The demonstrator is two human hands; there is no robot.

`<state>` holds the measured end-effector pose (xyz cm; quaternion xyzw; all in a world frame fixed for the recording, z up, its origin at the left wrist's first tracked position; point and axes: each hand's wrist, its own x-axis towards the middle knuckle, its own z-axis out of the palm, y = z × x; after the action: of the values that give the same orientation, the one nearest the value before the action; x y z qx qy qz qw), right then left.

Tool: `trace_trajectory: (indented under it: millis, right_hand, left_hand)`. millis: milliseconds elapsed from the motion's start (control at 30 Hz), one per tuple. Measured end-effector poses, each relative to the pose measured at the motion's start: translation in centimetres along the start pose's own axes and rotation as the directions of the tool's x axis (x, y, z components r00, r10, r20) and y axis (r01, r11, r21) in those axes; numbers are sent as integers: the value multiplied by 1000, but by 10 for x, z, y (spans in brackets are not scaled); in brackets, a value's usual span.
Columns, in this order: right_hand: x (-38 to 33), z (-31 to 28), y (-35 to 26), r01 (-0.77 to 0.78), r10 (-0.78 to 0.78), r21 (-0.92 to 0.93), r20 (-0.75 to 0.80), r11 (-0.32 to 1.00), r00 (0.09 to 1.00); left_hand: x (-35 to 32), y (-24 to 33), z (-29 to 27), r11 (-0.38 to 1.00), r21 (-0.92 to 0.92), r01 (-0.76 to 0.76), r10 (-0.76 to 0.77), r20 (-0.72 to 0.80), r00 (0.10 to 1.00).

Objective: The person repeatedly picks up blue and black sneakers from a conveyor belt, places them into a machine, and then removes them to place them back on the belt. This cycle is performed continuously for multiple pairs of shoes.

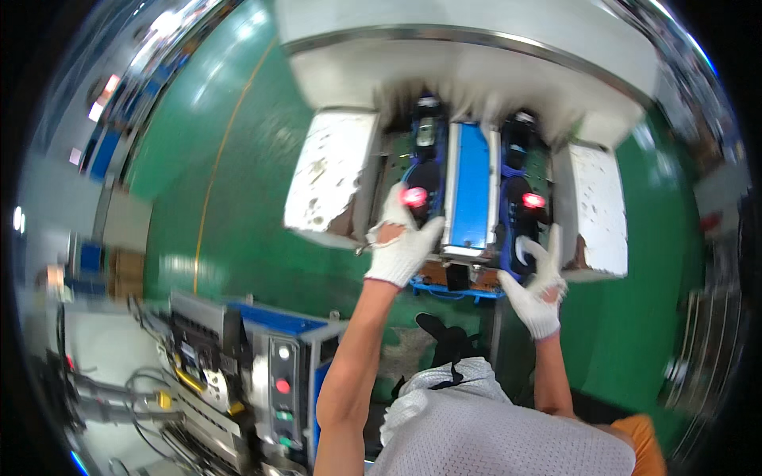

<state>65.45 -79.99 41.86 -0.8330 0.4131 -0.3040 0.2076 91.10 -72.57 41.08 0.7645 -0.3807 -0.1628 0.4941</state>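
My left hand [405, 244], in a white work glove, is at the near end of a dark shoe-shaped piece [429, 176] with blue edging. Its thumb and fingers are spread to either side of the piece; whether they touch it is hard to tell. On the right, my right hand [540, 287], gloved likewise, has its fingers apart beside a second dark shoe-shaped piece [517, 190]. A red glowing spot shows on each piece. Behind them, two more dark pieces [426, 131] [520, 139] lie close to a bristle curtain [468, 101].
A blue-topped divider [471, 186] runs between the two rows. White metal blocks [332, 170] [599, 206] flank them, below a large white machine housing [476, 59]. At lower left stands a machine with a button panel [283, 389]. The floor [254, 159] is green.
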Motion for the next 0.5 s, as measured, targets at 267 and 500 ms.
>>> trace_trajectory:
  millis: [267,500]
  right_hand:
    - [-45,95,-144,601,-809,570,221,561,545]
    - [-156,291,-185,19,-743,743,669,669,-18]
  left_hand:
    - [-166,-92,-31,997,-76,-5,-29,-429,903]
    - [-399,-197,-3,634,-342,693,-603,-780,168]
